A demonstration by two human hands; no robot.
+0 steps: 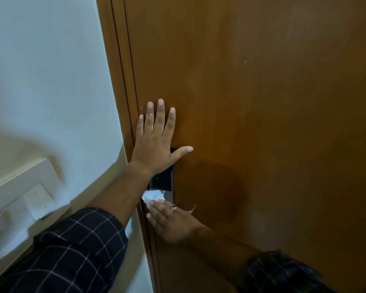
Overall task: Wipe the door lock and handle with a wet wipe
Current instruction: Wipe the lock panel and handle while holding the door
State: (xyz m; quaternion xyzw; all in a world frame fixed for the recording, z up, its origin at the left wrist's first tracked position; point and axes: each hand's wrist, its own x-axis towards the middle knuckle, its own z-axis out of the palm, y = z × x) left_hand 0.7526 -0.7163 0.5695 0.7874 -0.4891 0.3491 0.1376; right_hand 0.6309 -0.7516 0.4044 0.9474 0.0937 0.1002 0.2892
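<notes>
Left hand [156, 142]: your fingers are spread flat on the door [262, 102], covering the lock's top; hold it steady.
Right hand [171, 220]: fingers together, pressing the wet wipe [153, 196] against the lock plate [163, 182].
Handle [191, 208]: only its tip shows beside your right hand, not yet under the wipe.
Technique: press firmly and work down towards it.
Containers: none in view.

Wooden door [262, 102] with a smooth, semi-gloss brown finish.
The lock [164, 180] is glossy black, its lower plate shiny metal like the handle [191, 209]. The wipe [152, 196] is crumpled white cloth-like paper. The sleeves [72, 250] are dark checked woven cloth. The wall [51, 81] is matt painted.
</notes>
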